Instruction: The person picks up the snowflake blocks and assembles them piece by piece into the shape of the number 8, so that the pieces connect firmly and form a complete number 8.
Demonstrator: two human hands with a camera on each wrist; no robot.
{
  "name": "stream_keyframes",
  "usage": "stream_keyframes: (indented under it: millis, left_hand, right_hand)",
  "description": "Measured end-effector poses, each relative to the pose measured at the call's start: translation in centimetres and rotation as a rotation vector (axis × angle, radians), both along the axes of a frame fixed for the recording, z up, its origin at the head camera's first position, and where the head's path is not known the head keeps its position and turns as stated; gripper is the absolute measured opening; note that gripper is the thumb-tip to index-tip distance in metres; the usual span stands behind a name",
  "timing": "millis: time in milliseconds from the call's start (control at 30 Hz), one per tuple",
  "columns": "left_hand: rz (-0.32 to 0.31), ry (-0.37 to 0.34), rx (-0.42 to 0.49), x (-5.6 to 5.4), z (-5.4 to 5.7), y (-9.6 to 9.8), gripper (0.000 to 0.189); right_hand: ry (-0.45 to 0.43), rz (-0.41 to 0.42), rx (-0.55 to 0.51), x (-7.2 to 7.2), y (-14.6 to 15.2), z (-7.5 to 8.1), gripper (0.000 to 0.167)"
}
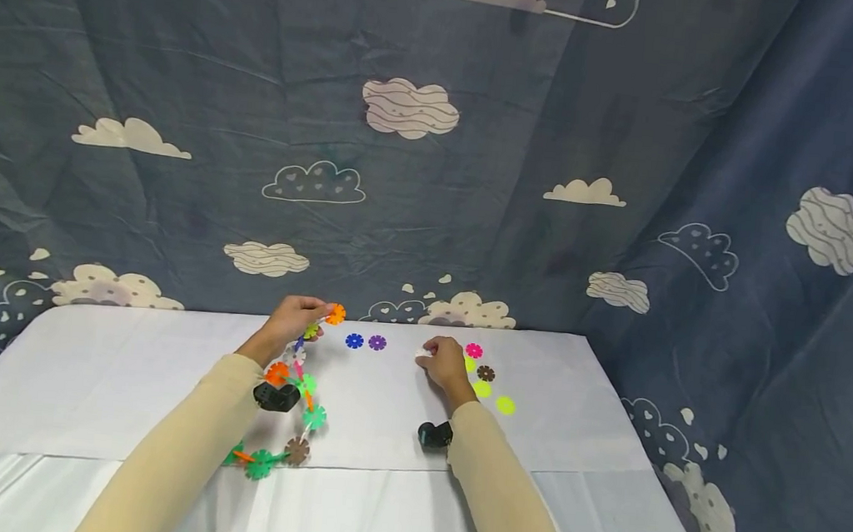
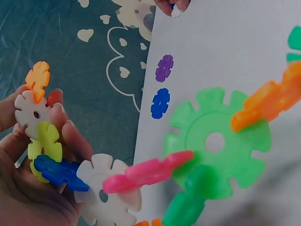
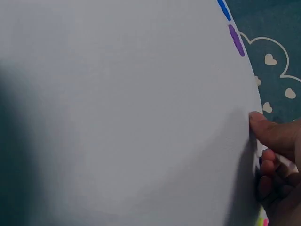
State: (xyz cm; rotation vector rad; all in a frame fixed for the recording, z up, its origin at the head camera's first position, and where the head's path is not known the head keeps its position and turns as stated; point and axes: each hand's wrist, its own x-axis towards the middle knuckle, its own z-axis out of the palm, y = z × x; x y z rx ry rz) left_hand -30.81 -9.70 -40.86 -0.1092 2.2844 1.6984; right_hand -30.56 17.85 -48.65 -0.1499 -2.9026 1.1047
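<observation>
My left hand point(image 1: 292, 322) grips the upper end of a chain of notched plastic snowflake discs. In the left wrist view, the fingers curl round its white disc point(image 2: 30, 113) and yellow disc point(image 2: 49, 136), and an orange disc point(image 2: 38, 75) sticks out above them. From there the chain runs through a blue disc point(image 2: 59, 173) and another white disc point(image 2: 101, 188) to a big light green disc point(image 2: 214, 141). Low over the white cloth, my right hand point(image 1: 446, 361) pinches a small white disc point(image 1: 423, 353), mostly hidden by the fingers.
A loose blue disc point(image 1: 355, 340) and purple disc point(image 1: 378, 342) lie between the hands. Right of the right hand are a pink disc point(image 1: 473, 351), a brown disc point(image 1: 486, 373) and several yellow discs point(image 1: 506, 405). Behind the table hangs a dark cloud-patterned curtain point(image 1: 458, 243).
</observation>
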Motion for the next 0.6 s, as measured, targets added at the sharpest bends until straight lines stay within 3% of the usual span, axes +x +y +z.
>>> stream_keyframes:
  millis: [133,267,400,600]
  left_hand:
    - [-0.004,0.024,-0.014,0.2,0.0,0.0,0.037]
    - [-0.002,0.027,-0.024,0.3,0.0,0.0,0.037]
    - [0.007,0.034,-0.030,0.4,0.0,0.0,0.036]
    - [0.007,0.051,-0.018,0.4,0.3,0.2,0.037]
  right_hand:
    - [0.016,-0.003,-0.052,0.0,-0.5,0.3,0.022]
    - [0.070,0.057,-0.318,0.4,-1.7,0.7,0.019]
    - [0.139,0.133,-0.561,1.1,-4.2,2.4,0.018]
    - [0.254,0.255,-0.630,2.0,-7.7,5.1,0.011]
